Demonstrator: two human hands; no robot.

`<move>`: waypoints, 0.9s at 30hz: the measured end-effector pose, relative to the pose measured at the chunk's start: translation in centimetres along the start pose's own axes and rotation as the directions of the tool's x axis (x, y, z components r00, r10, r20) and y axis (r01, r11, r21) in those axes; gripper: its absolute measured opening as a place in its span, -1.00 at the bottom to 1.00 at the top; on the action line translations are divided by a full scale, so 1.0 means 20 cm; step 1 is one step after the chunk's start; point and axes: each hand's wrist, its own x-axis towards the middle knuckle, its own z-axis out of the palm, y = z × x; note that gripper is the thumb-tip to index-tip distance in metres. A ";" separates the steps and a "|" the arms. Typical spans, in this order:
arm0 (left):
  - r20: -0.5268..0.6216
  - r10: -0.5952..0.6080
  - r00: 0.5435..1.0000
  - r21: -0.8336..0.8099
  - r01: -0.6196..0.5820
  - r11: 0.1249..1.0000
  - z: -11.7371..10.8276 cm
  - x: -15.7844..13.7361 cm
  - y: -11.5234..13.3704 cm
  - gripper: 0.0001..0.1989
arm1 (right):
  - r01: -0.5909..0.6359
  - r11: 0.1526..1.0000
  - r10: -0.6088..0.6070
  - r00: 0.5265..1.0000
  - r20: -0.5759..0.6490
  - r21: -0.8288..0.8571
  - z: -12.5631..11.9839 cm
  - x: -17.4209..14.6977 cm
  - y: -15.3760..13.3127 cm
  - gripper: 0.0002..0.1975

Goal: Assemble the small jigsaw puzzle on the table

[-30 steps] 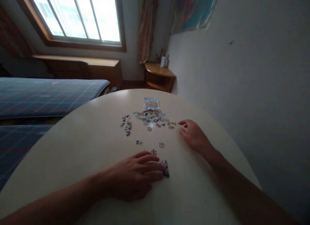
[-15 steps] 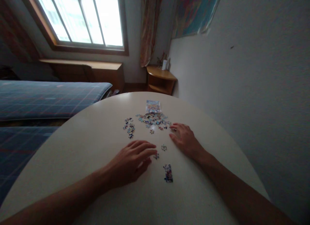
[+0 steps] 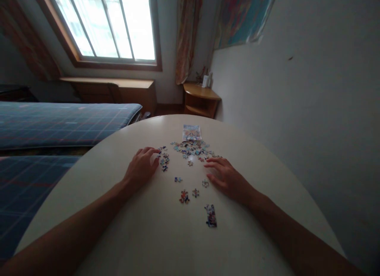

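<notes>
Here, two hands [image 3: 142,164] [image 3: 224,176], one puzzle strip [image 3: 211,216], one table [image 3: 142,236]

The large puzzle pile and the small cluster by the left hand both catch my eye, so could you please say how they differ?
The large puzzle pile covers far more area than the small cluster. The pile spreads sideways, whereas the cluster forms a narrow strip running lengthwise. The pile lies by the picture sheet, while the cluster is beside the left hand. Both lie scattered on the white table.
</notes>
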 end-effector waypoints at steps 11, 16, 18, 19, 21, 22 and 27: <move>0.049 0.223 0.974 -0.084 -0.219 0.972 0.03 -0.01 0.02 -0.68 | -0.051 0.999 0.051 0.999 -0.020 -0.013 0.01 0.00 0.03 -0.69; 0.069 0.226 0.972 -0.070 -0.221 0.973 0.03 -0.01 0.02 -0.67 | -0.038 0.999 0.037 0.998 -0.052 -0.017 0.00 0.00 0.01 -0.72; 0.080 0.214 0.973 -0.063 -0.210 0.976 0.03 -0.01 0.02 -0.68 | -0.022 1.000 0.022 0.998 -0.054 -0.004 0.00 0.01 0.00 -0.73; 0.085 0.209 0.974 -0.059 -0.204 0.977 0.03 -0.01 0.02 -0.70 | -0.016 1.000 0.016 0.998 -0.053 0.003 0.00 0.01 -0.01 -0.74; 0.085 0.197 0.977 -0.054 -0.193 0.980 0.03 -0.01 0.02 -0.73 | -0.006 1.000 0.006 0.999 -0.046 0.015 0.00 0.01 -0.01 -0.75; 0.081 0.192 0.978 -0.053 -0.188 0.981 0.03 -0.02 0.02 -0.74 | -0.002 1.000 0.002 0.999 -0.041 0.018 0.00 0.01 -0.01 -0.76; 0.056 0.190 0.980 -0.048 -0.187 0.981 0.02 -0.02 0.04 -0.77 | 0.015 0.999 -0.016 1.000 0.001 0.030 0.00 0.00 -0.02 -0.77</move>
